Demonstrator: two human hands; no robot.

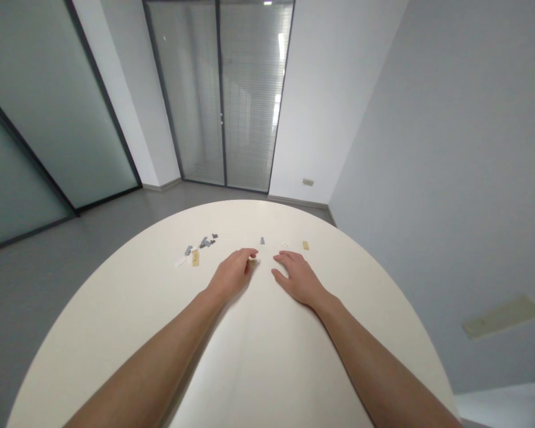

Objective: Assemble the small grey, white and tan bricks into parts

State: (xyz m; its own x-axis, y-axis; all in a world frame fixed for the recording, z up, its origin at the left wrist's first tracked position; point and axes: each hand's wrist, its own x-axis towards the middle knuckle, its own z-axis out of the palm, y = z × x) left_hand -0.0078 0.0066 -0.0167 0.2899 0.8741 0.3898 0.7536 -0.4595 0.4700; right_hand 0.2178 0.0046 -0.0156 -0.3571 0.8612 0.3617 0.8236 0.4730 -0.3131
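My left hand [232, 274] rests near the middle of the white round table. Its fingers curl round a small tan piece [252, 261], which shows only in part at the fingertips. My right hand [298, 278] lies a short way to the right, fingers apart and thumb stretched out, holding nothing. Just beyond the gap between the hands stands a small grey piece [263, 241]. Tiny white bits [285, 245] lie past my right fingertips, with a flat tan rectangular piece [305, 245] to their right.
To the left lie several grey and dark pieces [206, 242] in a loose group, beside another tan rectangular piece [195, 257] and a white strip [181, 261]. The table's curved far edge [245, 201] faces a glass partition [249, 95]. A wall [455, 166] runs along the right.
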